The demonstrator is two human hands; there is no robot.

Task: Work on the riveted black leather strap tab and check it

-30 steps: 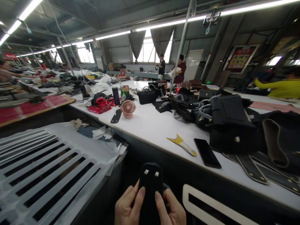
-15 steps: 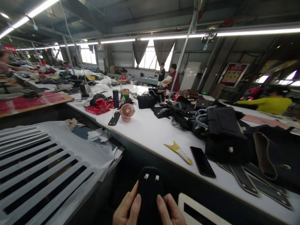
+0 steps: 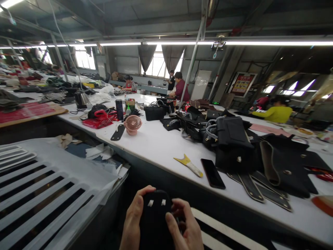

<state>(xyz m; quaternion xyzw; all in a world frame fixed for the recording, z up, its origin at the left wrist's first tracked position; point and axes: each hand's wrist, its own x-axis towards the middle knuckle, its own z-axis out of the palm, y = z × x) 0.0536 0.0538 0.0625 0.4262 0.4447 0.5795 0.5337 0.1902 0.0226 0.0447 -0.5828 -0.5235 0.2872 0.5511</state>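
Gripping a black leather piece (image 3: 155, 218) below the white table's (image 3: 166, 146) near edge, left hand (image 3: 134, 222) and right hand (image 3: 186, 227) clamp its sides; two pale, probably metal, tabs (image 3: 156, 202) face up.

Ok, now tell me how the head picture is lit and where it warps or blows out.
Head view: ceiling light strips and the far windows are blown out to white; straight lines bow toward the edges, wide-lens warp; the white table is evenly lit, while the black piece held by left hand and right hand loses detail in shadow; a far worker's face is blurred.
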